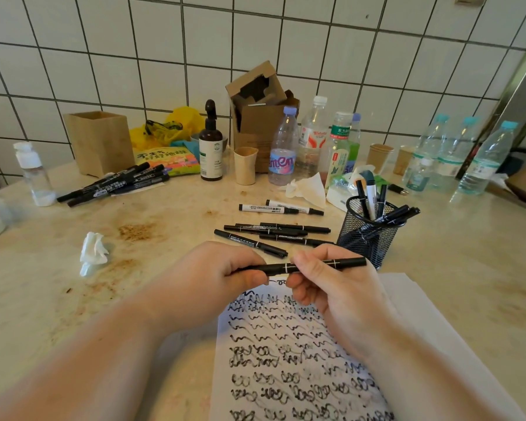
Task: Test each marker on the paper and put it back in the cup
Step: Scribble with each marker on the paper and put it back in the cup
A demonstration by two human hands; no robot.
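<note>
A thin black marker [278,268] lies level between both hands above the top of the paper [286,354]. My left hand [222,275] grips its left end, and my right hand [325,287] pinches its middle, the right end sticking out. The paper is covered with rows of black scribbles. The black mesh cup [369,235] stands just right of my hands with several markers upright in it. Several black markers [274,233] lie loose on the table beyond my hands, and two white-barrelled markers [281,208] lie behind them.
Another pile of black markers [116,185] lies at the far left. A crumpled tissue [93,253] sits left of my hands. Along the tiled wall stand a wooden box [99,142], a brown spray bottle [210,147], a beige cup [245,165], a cardboard box [260,117] and several water bottles [283,150].
</note>
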